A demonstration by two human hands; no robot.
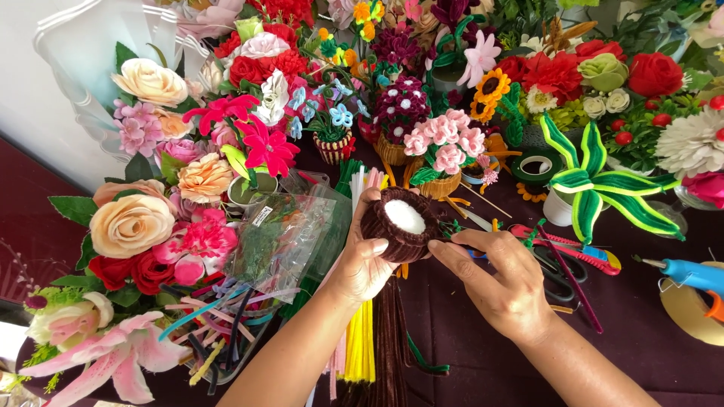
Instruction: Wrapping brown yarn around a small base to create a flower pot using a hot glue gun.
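Holding a small brown pipe-cleaner basket [400, 224] at the centre of the frame, the left hand [367, 260] is curled closed around its left and lower side, thumb lying across the wall. The basket has a white filling showing at its open top, tilted toward the camera.

The right hand [501, 283], right of centre, is half open and grips nothing; its fingertips [437, 246] touch the basket's right rim, remaining fingers spread over the table.

Surroundings:
1. Bundle of brown and yellow pipe cleaners [373, 343] below the basket, running to the bottom edge.
2. Clear plastic bag [283, 234] just left of the left hand.
3. Scissors [562, 275] partly under the right hand; red-handled cutter [577, 252] beside them.
4. Blue glue gun [690, 275] at the right edge.
5. Roll of green tape [537, 167] upper right of centre.
6. Finished pink flower basket [445, 154] directly above the held one.
7. Green-and-white striped plant [596, 185] at the right.
8. Artificial flowers filling the left and top.

Risks, as judged:
- Support is 1-sided; a push from the right fingertips could twist the basket out of the left hand's hold.
- Squeezing could deform the soft wall or pop the filling out.
- The scissor blades lie close beneath the right wrist; a careless drop of the hand could catch them.
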